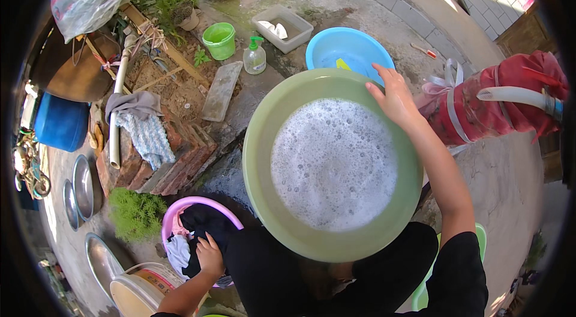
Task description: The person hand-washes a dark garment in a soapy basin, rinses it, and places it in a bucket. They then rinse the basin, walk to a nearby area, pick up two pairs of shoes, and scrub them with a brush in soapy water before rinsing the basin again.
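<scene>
A wide green basin [261,137] stands before me, holding water covered with white soap suds [335,164]. My right hand [396,99] is at its upper right rim, fingers apart and extending past the edge; it appears to hold nothing. Down to the left, my left hand [209,255] lies on clothes in a pink-purple basin [198,200]. Black cloth [207,218] and a pale grey-white garment [179,251] show there. Whether my left fingers grip any cloth is unclear. Behind the green basin sits a blue basin [344,42], partly covered, with something yellow [343,64] in it.
A pump bottle [255,57], a green bucket [219,41] and a grey plastic tub [283,29] stand beyond. Stacked bricks [180,155] bear a cloth [144,135]. At right is a red-wrapped post [481,101] with a hose [517,94]. Metal bowls [83,186] and a plastic bucket [139,287] are left.
</scene>
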`<state>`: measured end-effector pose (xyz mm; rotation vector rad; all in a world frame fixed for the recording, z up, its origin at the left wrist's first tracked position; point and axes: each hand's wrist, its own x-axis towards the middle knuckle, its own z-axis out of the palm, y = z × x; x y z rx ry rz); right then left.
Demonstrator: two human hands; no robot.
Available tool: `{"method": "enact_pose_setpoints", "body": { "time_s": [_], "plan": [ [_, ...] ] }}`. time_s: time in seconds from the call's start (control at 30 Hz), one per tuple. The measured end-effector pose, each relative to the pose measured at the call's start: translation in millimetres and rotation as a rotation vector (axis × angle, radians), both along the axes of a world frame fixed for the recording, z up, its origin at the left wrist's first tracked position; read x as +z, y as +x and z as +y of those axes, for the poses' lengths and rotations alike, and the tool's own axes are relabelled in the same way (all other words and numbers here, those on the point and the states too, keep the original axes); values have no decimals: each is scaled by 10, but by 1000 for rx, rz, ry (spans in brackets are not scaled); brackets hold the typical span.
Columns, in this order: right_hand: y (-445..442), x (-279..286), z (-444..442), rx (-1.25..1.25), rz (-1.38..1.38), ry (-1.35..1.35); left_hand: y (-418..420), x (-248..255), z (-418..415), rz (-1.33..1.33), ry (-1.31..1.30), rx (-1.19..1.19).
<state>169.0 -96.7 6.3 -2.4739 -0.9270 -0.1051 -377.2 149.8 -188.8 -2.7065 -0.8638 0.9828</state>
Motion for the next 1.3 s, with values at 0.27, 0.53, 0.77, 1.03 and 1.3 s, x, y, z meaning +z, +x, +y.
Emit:
{"method": "enact_pose_setpoints", "body": {
  "time_s": [0.27, 0.53, 0.77, 1.03, 1.3],
  "plan": [
    [257, 32, 416, -123, 339, -90, -46, -225, 78, 200, -9, -67],
    [-356, 382, -551, -392, 325, 22, 1784, 1197, 644, -25, -638, 212],
    [-1025, 53, -1502, -874, 968, 125, 3118, 2347, -94, -804, -1055, 811],
    [-725, 286, -1398, -747, 1161, 110, 3290, 2309, -387, -1342, -1013, 1766],
    [-709, 1120, -1200, -313, 761, -51, 2227, 3027, -644, -1586, -1142, 1993]
  ]
}}
